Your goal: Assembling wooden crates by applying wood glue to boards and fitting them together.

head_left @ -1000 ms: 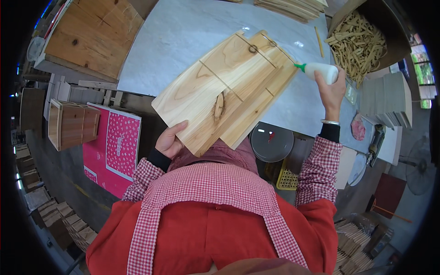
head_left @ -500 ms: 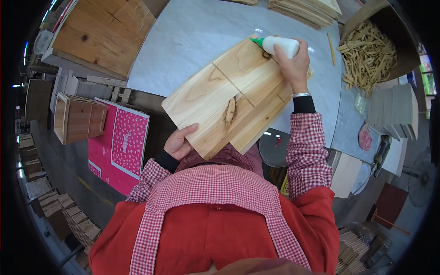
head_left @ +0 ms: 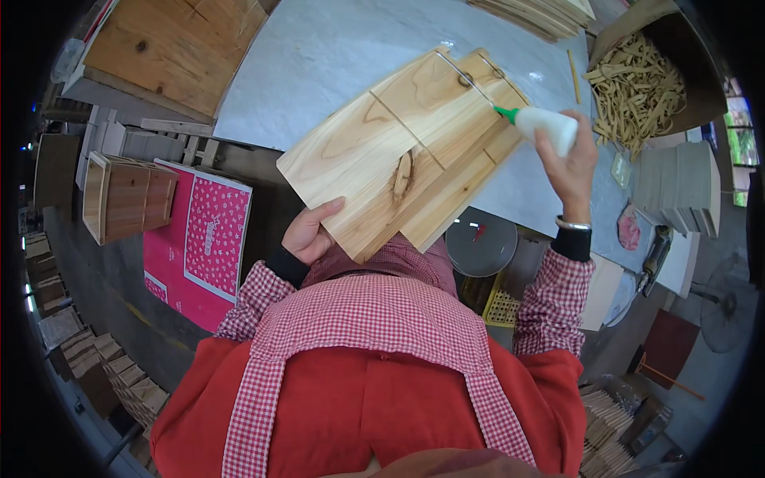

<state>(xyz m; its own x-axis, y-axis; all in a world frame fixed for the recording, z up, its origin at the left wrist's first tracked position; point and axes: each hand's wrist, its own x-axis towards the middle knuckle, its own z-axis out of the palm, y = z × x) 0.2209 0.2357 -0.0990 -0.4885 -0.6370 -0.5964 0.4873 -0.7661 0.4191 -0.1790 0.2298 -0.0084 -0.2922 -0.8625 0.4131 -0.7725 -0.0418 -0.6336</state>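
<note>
A pale wooden board (head_left: 358, 151) with a cross groove and a dark knot lies tilted over my lap and the table edge. A second wooden board (head_left: 456, 195) shows along its right side, partly hidden beneath it. My left hand (head_left: 312, 229) grips the near left corner, thumb on top and fingers underneath. In my right hand (head_left: 572, 163) is a white glue bottle (head_left: 546, 129) with a green nozzle, held tilted. Its tip is at the right end of a pale, shiny line in the far groove, over the boards' right edge.
The grey-white table (head_left: 319, 48) carries stacked thin boards (head_left: 538, 16) at the far side. A box of pale, curled strips (head_left: 637, 92) stands at the right, near a stack of grey panels (head_left: 677, 187). Leftward are a large wooden box (head_left: 171, 52) and a pink carton (head_left: 211, 239). Below sits a round stool (head_left: 480, 243).
My right hand has drawn the glue bottle right and nearer, from the board's far left corner along the far groove. A pale line now shows there. My left hand keeps its grip.
</note>
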